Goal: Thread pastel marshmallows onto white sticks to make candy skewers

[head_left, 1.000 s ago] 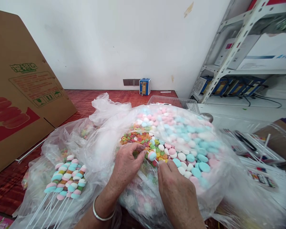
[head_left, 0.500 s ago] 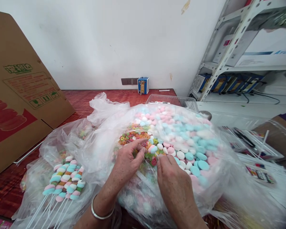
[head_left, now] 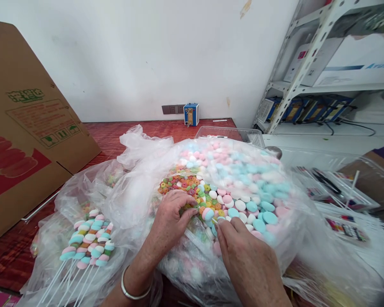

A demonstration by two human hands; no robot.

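Note:
In my right hand [head_left: 248,251], a thin white stick [head_left: 215,221] is pinched between thumb and fingers. At its tip sits a pink, white and blue marshmallow [head_left: 208,214], with an orange gummy ring [head_left: 202,209] right beside it. My left hand [head_left: 173,213], a silver bangle on its wrist, has fingers curled and fingertips close to that tip; what they pinch is hidden. Both hands are over a large clear plastic bag [head_left: 137,183] spread open. Loose gummy rings [head_left: 182,183] lie on its left side, and flat pastel marshmallows [head_left: 269,217] fill the right.
Finished-looking marshmallow skewers [head_left: 89,238] lie on plastic at the left, sticks towards me. A cardboard box [head_left: 28,128] stands behind them. At the back are a blue device [head_left: 191,114] and a clear tray [head_left: 252,135]. White shelving [head_left: 294,89] rises on the right, above bins holding pens and scissors.
My right hand has moved slightly right and down with the stick, and the marshmallow tip has lowered with it. My left fingertips have dropped a little too.

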